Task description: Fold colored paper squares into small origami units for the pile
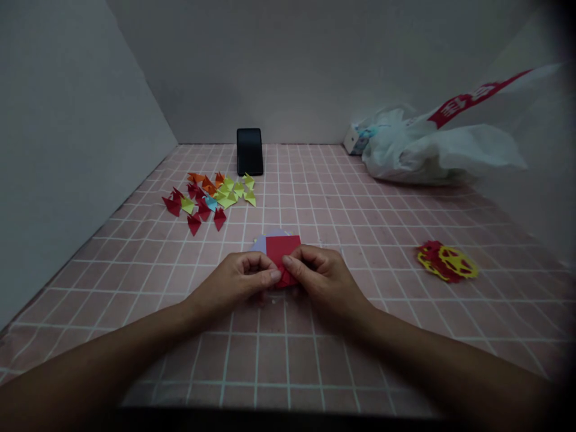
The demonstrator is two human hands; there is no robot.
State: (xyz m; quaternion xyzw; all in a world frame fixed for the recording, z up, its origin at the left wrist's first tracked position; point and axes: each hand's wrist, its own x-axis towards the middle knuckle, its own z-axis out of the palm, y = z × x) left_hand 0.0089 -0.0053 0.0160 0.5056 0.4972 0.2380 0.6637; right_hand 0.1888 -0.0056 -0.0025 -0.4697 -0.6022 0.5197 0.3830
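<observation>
A piece of red folded paper (282, 249) is held up near the middle of the table, its upper part flat and its lower part creased. My left hand (252, 273) pinches its lower left side between thumb and fingers. On the lower right side, my right hand (321, 273) grips it with the thumb on the front. Both hands are closed, and the fingertips behind the paper are hidden. Directly behind it lies pale lilac paper (260, 243), partly covered by the red sheet.
Several small folded paper figures (207, 201) in red, orange, yellow and blue lie at the left. A phone (249, 151) leans upright behind them. Red and yellow paper cut-outs (445, 262) lie at the right. A white plastic bag (418, 150) and a small box (355, 139) stand at the back right.
</observation>
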